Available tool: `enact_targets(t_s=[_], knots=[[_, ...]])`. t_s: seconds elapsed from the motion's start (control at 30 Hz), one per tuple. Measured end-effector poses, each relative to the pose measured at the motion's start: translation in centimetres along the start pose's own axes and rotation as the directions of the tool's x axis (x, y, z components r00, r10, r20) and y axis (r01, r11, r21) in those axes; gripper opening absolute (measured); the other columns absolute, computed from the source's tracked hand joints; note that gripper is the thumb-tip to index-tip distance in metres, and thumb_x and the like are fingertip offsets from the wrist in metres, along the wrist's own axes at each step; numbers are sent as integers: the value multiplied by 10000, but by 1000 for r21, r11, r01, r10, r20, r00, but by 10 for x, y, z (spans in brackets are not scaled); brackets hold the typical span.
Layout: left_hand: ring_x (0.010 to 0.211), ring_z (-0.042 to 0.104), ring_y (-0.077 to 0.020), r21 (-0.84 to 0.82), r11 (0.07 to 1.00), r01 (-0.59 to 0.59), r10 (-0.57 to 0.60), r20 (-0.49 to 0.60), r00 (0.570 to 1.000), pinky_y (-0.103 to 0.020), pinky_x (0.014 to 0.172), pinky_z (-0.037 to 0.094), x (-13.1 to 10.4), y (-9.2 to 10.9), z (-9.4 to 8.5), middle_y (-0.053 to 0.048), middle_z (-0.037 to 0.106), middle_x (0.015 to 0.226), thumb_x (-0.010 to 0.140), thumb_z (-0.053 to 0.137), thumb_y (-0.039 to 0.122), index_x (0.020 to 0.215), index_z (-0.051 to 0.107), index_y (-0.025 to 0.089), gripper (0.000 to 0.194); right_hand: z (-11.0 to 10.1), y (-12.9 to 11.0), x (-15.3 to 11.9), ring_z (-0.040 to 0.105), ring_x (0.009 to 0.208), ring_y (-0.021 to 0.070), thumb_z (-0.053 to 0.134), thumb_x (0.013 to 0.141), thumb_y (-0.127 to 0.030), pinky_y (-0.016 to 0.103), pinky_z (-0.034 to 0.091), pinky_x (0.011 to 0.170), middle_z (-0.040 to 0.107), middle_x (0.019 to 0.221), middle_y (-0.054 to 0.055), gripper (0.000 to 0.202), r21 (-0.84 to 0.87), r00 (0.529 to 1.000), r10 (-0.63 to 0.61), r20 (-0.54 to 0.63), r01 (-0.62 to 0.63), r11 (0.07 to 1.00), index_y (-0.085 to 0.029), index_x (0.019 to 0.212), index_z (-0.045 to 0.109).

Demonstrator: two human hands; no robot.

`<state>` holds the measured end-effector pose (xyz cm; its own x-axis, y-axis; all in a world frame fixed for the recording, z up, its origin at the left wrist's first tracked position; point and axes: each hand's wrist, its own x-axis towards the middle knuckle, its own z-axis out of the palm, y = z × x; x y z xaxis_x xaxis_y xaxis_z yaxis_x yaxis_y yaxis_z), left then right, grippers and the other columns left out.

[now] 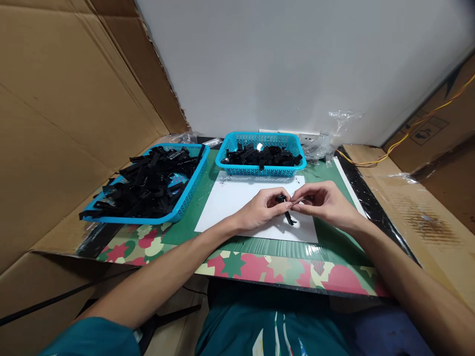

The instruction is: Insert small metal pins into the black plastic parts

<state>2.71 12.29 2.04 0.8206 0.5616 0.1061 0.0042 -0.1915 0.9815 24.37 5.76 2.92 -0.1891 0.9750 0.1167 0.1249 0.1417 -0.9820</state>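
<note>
Now the left hand (pixel 261 209), nearly closed, pinches 1 black part (pixel 289 216) near the white sheet's (pixel 230 207) right edge; the right hand (pixel 327 202), fingertips together, pinches 1 thin, indistinct piece (pixel 299 201).

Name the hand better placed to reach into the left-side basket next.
Probably the left hand: it is nearer that basket, while the right hand would have to reach across the left. The left does hold a black piece, so it would likely need freeing first.
</note>
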Motion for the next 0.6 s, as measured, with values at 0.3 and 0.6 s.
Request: enact_targets(t_s=[0.3, 0.6], knots=[[693, 511, -130, -45, 997, 55, -55, -1, 998, -246, 635, 380, -1, 4, 1, -15, 593, 798, 973, 673, 500, 949, 658, 150, 351, -1, -4, -1, 470, 599, 147, 901, 771, -496, 325, 366, 544, 696, 712, 46, 327, -109, 995, -79, -61, 72, 991, -190, 844, 814], [756, 604, -147, 9, 998, -62, 62, -87, 994, -256, 700, 447, -3, -2, 3, -27, 641, 844, 987, 672, 461, 970, 652, 154, 308, 1, -2, 0, 660, 759, 209, 919, 744, -513, 350, 511, 705, 770, 842, 76, 359, 8, 999, 35, -26, -35, 999, -190, 849, 805]])
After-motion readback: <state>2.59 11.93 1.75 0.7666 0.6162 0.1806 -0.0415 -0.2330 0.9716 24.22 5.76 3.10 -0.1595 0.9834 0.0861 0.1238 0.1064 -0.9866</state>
